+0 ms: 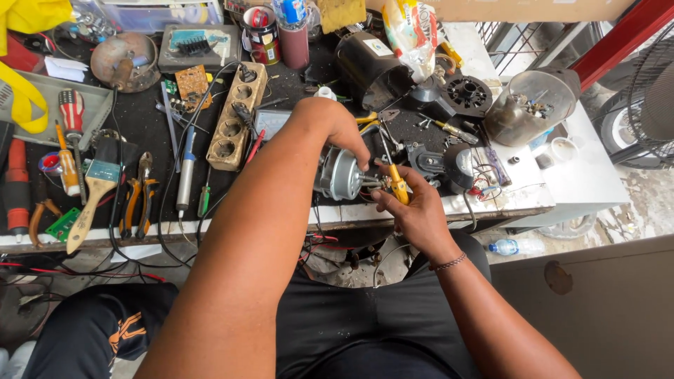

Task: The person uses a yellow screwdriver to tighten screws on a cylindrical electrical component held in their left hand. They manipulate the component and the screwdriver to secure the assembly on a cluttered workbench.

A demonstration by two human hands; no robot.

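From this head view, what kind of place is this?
Most likely a small appliance or fan repair bench. The left hand steadies a grey electric motor while the right hand works a yellow-handled tool; pliers, a circuit board and a fan grille surround them.

my left hand (pixel 335 126) covers the top of the small grey motor (pixel 338 175). my fingers hide the screwdriver tip (pixel 385 168) where it meets the motor. the yellow bag (pixel 28 21) is cut off at the frame's top-left edge.
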